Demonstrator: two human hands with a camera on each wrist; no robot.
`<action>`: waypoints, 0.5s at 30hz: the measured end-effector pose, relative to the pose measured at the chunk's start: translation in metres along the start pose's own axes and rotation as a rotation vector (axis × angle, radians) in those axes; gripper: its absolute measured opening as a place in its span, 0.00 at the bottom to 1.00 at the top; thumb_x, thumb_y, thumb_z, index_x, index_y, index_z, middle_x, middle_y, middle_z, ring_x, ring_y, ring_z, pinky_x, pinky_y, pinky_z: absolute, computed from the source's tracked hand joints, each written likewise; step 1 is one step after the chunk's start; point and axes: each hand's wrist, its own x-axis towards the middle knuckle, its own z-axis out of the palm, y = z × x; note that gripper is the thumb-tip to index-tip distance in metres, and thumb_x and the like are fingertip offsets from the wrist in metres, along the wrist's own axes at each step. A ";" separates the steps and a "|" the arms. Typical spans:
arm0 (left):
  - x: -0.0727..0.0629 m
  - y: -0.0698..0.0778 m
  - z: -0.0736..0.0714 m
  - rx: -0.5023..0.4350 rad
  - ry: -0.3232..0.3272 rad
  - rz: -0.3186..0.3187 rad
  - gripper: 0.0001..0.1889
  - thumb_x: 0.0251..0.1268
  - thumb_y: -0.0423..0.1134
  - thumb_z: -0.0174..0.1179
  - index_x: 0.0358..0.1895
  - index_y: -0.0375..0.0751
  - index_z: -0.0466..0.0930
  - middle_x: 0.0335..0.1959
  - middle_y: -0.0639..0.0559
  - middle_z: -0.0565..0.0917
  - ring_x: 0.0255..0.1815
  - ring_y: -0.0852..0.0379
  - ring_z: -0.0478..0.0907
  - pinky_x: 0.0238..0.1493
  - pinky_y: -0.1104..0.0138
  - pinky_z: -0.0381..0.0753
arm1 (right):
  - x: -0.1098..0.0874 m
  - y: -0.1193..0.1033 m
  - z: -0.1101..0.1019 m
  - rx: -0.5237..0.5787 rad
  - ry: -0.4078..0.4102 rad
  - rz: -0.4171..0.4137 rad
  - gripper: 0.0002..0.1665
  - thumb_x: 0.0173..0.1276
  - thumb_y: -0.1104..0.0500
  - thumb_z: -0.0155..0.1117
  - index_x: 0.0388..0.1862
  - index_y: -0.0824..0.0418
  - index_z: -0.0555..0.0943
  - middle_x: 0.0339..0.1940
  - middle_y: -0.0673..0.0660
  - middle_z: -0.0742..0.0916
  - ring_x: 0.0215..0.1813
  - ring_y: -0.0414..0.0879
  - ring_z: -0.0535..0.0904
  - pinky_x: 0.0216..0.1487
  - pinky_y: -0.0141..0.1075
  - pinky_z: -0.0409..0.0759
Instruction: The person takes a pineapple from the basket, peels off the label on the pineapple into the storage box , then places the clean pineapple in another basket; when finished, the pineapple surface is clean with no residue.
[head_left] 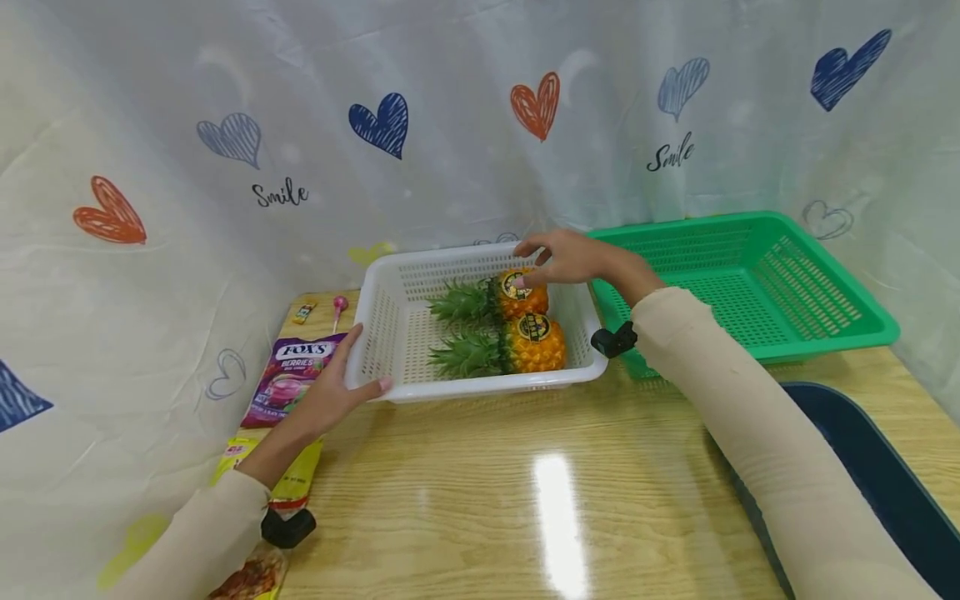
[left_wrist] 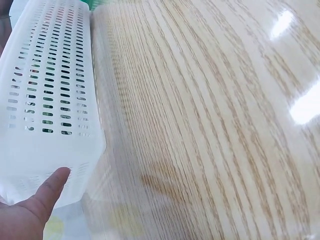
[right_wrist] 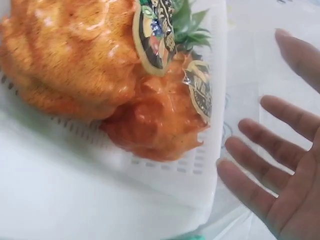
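A white plastic basket [head_left: 480,387] with slotted walls sits on the wooden table and holds two pineapples with green crowns pointing left. The front pineapple [head_left: 552,343] and the back pineapple [head_left: 537,302] lie side by side, each bearing a dark round label. My left hand [head_left: 337,385] spans the basket's front left corner, its straight thumb against the front wall in the left wrist view; its other fingers are mostly hidden there. Over the basket's back right part, my right hand [head_left: 572,257] hovers near the back pineapple. The right wrist view shows its fingers spread, holding nothing.
Right of the white basket stands a green basket [head_left: 832,340], with a dark blue tray [head_left: 862,442] nearer me. Along the left edge lie a lollipop [head_left: 341,302], a small wrapped candy [head_left: 303,313], a purple candy bag [head_left: 281,383] and a yellow packet [head_left: 302,473]. A printed curtain hangs behind.
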 end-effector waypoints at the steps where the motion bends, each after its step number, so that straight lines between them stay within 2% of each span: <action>1: 0.000 0.000 0.000 -0.001 0.000 -0.004 0.53 0.69 0.47 0.65 0.82 0.62 0.30 0.78 0.34 0.56 0.74 0.31 0.63 0.68 0.37 0.67 | 0.003 0.000 0.000 -0.006 -0.006 0.010 0.42 0.69 0.40 0.65 0.75 0.58 0.68 0.74 0.62 0.72 0.72 0.61 0.69 0.67 0.58 0.73; 7: -0.001 -0.001 -0.002 0.001 -0.003 -0.018 0.53 0.69 0.48 0.65 0.82 0.64 0.29 0.79 0.35 0.54 0.75 0.32 0.61 0.70 0.37 0.64 | 0.017 0.003 0.006 -0.041 -0.030 0.045 0.42 0.70 0.41 0.65 0.75 0.60 0.68 0.76 0.62 0.70 0.77 0.63 0.62 0.72 0.60 0.65; 15: 0.000 -0.002 -0.001 -0.006 -0.002 -0.014 0.53 0.69 0.48 0.65 0.82 0.64 0.29 0.79 0.36 0.56 0.74 0.32 0.63 0.71 0.37 0.63 | 0.031 0.004 0.016 -0.073 -0.075 0.068 0.37 0.69 0.43 0.66 0.72 0.58 0.73 0.75 0.63 0.72 0.77 0.62 0.63 0.71 0.58 0.67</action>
